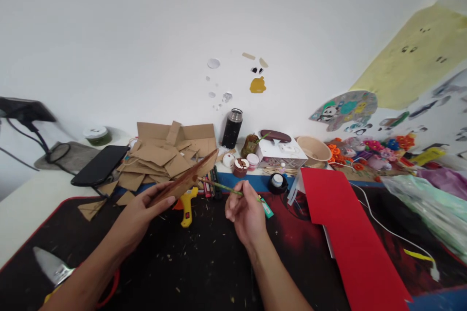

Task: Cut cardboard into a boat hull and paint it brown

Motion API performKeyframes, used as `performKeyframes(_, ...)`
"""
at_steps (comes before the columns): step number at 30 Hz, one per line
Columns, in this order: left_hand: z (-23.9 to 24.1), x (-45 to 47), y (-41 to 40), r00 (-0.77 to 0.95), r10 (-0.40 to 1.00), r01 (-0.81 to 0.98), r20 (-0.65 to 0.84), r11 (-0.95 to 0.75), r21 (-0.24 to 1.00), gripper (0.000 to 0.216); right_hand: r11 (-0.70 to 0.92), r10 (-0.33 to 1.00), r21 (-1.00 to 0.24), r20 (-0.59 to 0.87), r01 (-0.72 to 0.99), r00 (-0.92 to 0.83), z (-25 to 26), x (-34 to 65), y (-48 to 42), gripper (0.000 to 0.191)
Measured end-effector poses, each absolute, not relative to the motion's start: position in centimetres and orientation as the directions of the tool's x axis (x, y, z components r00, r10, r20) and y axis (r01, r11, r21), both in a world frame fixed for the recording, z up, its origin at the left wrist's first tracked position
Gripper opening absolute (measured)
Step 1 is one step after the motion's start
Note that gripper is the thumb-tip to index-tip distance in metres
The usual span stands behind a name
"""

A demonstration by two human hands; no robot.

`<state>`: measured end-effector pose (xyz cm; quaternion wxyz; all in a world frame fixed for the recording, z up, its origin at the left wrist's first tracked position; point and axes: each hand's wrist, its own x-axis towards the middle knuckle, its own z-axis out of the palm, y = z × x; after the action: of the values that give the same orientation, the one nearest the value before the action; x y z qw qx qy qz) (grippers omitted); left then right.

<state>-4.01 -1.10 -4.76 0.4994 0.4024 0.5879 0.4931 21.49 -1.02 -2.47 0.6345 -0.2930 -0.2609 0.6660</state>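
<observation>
My left hand (144, 211) grips a piece of cardboard (188, 175) by its near end, tilted up off the mat, with reddish-brown paint on its face. Between the fingers of my right hand (248, 211) is a slim paintbrush (221, 185) with a green handle. Its tip meets the cardboard's lower edge, or comes very close to it. Below the cardboard lies a yellow glue gun (187, 208). Just beyond the brush stands an open jar of brown paint (240, 168), beside a pink-sided jar (252, 161) and a white lid (228, 159).
Cardboard scraps (156, 155) are heaped at the back left near a black phone (100, 165). A black flask (232, 129) stands by the wall. Scissors (54, 267) lie front left. Red card (350, 243) covers the right side, near a white cable (397, 238).
</observation>
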Motion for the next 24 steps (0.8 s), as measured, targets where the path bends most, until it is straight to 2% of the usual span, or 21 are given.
performKeyframes(11, -4.0, -3.8, -1.4, -0.238, 0.949, -0.058, -0.208, 0.2, 0.978, 0.082, 0.001, 1.0, -0.707, -0.003, -0.707, 0.005, -1.9, 22.3, -1.4, 0.055)
performKeyframes(24, -5.0, -3.8, -1.4, -0.215, 0.947, -0.244, -0.238, 0.184, 0.952, 0.074, -0.009, 1.0, -0.733, -0.017, -0.681, 0.004, -2.1, 22.1, -1.6, 0.05)
